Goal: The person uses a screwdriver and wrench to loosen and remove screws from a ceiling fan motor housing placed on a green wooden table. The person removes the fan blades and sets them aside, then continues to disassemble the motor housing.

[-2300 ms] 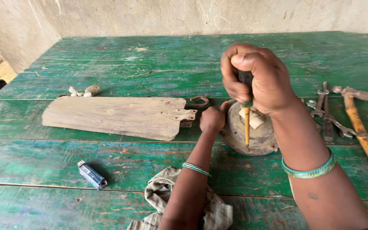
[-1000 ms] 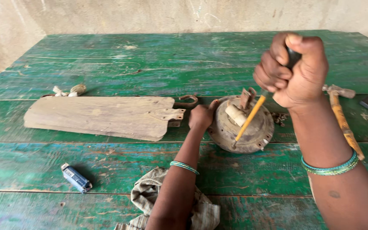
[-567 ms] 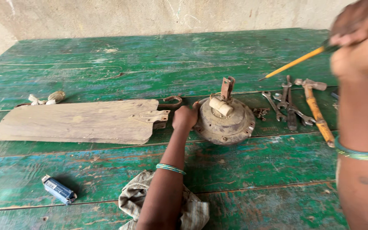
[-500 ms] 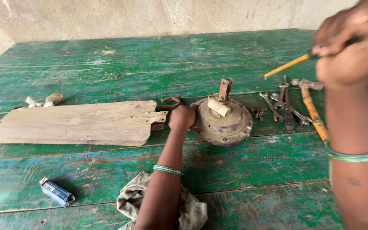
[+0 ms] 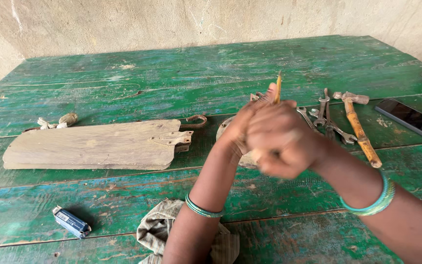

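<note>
Right hand (image 5: pixel 282 146) is clenched on the yellow-handled tool (image 5: pixel 278 88), its shaft pointing up and away; left hand (image 5: pixel 240 132), apparently gripping the round metal housing (image 5: pixel 228 126), sits directly beneath, blurred.

On the counter (image 5: pixel 123 73), the fan blade (image 5: pixel 94 145) lies left of the fan motor housing (image 5: pixel 230 134). The wrenches (image 5: pixel 326 117) and hammer (image 5: pixel 360 128) lie to its right, with the phone (image 5: pixel 411 120) farthest right. The lighter (image 5: pixel 72 222) and rag (image 5: pixel 159 230) lie nearest the person, before the blade.
</note>
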